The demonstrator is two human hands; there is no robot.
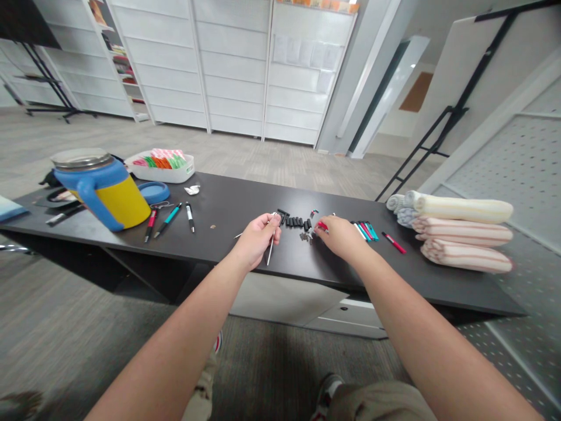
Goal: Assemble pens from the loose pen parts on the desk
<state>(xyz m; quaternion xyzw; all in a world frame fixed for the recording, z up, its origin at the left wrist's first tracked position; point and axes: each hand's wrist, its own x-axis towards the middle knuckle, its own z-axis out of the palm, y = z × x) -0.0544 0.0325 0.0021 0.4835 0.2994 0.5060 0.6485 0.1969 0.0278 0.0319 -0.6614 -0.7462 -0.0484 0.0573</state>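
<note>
My left hand (259, 238) is closed, pinching a thin whitish stick (270, 252) that looks like a pen refill and slants down over the dark table. Opposite it, my right hand (342, 235) has its fingertips closed on a small red pen part (322, 225). Between the hands lie several short black pen grips (297, 222) in a row. Small metallic pieces (305, 237) are scattered just in front of them. To the right of my right hand, several teal, red and white pen barrels (364, 230) lie side by side.
One red pen (393, 242) lies near rolled towels (464, 234) at the right. On the left stand a blue-yellow mug (116, 202) and a white basket (175, 172) of colourful packets. A red pen (151, 224), teal pen (168, 220) and white pen (190, 217) lie beside the mug.
</note>
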